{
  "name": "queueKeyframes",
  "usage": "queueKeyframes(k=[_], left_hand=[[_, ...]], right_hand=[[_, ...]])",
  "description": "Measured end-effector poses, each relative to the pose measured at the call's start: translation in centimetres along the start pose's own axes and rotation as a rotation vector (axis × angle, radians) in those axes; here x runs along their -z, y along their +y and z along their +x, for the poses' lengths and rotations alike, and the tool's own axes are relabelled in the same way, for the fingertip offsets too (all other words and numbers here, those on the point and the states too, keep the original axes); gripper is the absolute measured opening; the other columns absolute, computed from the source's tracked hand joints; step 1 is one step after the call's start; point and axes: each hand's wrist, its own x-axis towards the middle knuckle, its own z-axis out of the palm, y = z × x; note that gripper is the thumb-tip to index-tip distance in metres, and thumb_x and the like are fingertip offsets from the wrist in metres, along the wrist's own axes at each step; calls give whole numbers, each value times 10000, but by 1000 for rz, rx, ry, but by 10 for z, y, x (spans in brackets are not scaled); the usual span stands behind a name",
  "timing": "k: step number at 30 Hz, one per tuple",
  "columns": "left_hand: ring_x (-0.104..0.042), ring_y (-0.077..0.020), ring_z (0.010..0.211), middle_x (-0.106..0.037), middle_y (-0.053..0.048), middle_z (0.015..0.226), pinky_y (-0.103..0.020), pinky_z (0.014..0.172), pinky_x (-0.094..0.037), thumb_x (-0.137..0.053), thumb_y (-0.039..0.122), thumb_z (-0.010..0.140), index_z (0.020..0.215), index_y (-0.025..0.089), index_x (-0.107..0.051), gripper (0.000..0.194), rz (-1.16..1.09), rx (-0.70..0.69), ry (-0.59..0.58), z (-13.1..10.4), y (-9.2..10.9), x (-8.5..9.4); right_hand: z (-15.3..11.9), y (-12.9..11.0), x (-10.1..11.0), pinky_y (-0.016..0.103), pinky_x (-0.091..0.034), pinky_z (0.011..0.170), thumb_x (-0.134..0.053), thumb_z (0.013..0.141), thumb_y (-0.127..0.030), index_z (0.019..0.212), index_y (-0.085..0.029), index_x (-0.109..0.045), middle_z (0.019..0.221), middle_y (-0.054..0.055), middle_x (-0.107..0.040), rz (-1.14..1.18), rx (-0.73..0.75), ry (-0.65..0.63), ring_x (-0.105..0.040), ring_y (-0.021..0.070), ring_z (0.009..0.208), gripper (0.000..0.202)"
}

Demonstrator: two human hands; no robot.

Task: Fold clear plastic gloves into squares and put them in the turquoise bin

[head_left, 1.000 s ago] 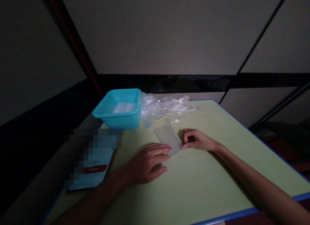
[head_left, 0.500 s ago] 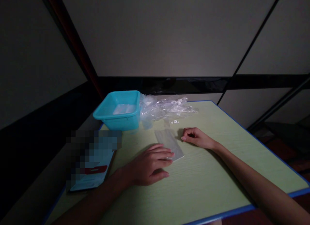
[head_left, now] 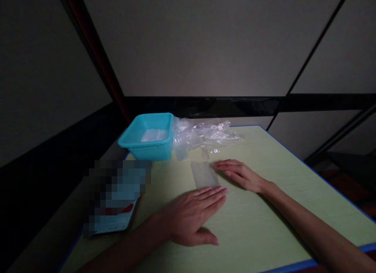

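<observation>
A flat, greyish-white translucent packet lies on the pale green table, its near end hidden by fingers. My left hand is stretched out flat across that near end, thumb apart from the fingers. At the packet's right edge rests my right hand, fingers extended towards its far corner. Whether those fingertips press on the packet or lie just beside it, I cannot tell. Neither hand grips anything.
A turquoise plastic basket with something whitish inside stands at the far left. Crumpled clear plastic bags lie right of it. A partly pixelated tablet-like device lies at the left edge. A wall rises behind the table.
My left hand has slid nearer and to the right, its fingers now closer together. The right hand has uncurled and stretched its fingers to the packet's edge. The view has shifted slightly.
</observation>
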Motion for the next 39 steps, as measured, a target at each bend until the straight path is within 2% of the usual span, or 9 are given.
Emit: queueKeyframes(k=[3,6,12,18,22,27,34,36,39], left_hand=[[-111,-213,1342,-130,-143,1455,-327,1100,-100,-395,542,848,1388,74,-171,749,-14,-5,-17,-1,-1,-1],[-139,-227,1337,-165,-158,1446,-338,1096,-114,-399,547,842,1383,68,-191,752,-11,6,-22,-1,-2,-3],[-269,-281,1294,-285,-178,1406,-368,1083,-162,-443,566,810,1366,62,-247,775,-7,28,-27,0,-1,-5],[-263,-285,1295,-266,-181,1411,-375,1081,-168,-437,561,815,1365,57,-249,769,-20,34,-26,0,-1,-4],[-192,-270,1321,-209,-161,1435,-370,1087,-160,-444,558,815,1377,80,-227,769,-49,29,-12,0,-3,-6],[-120,-247,1339,-130,-130,1460,-356,1099,-124,-457,543,818,1394,102,-172,779,-70,2,-6,-1,-4,-7],[-135,-249,1338,-148,-124,1460,-364,1094,-130,-445,526,826,1393,104,-176,756,-66,11,-19,-1,-4,-6],[-135,-251,1337,-154,-134,1457,-355,1095,-122,-445,522,827,1387,90,-191,752,-54,5,-18,-1,-4,-6],[-154,-255,1333,-185,-162,1446,-350,1088,-138,-431,521,833,1376,64,-207,745,-28,-16,2,0,-4,-7]], right_hand=[[2,-5,-5,437,-248,1036,-302,934,-285,1330,-182,-368,1361,85,-411,-102,75,-169,-334,184,1262,415],[6,-10,-11,458,-142,1073,-283,938,-313,1385,-177,-244,1408,80,-329,-176,107,-296,-255,170,1302,468],[9,-16,-14,450,-54,1088,-284,929,-411,1403,-133,-159,1439,101,-235,-269,71,-409,-182,179,1326,564],[8,-12,-16,436,-58,1087,-270,910,-487,1412,-146,-80,1459,102,-153,-322,15,-400,-104,182,1340,637],[9,-6,-16,427,-63,1088,-232,915,-490,1414,-154,-63,1462,96,-147,-338,-1,-383,-95,169,1341,625],[13,0,-16,436,-84,1083,-190,911,-512,1414,-152,-97,1458,97,-164,-364,-38,-365,-112,171,1339,625],[15,3,-17,456,-143,1068,-222,910,-498,1409,-149,-148,1453,109,-179,-399,-135,-291,-145,195,1333,614],[14,2,-16,454,-143,1069,-223,912,-492,1403,-134,-179,1451,117,-186,-373,-119,-260,-150,198,1333,609],[15,-8,-14,447,-113,1079,-219,919,-473,1398,-139,-205,1441,114,-232,-264,-19,-245,-155,192,1332,584]])
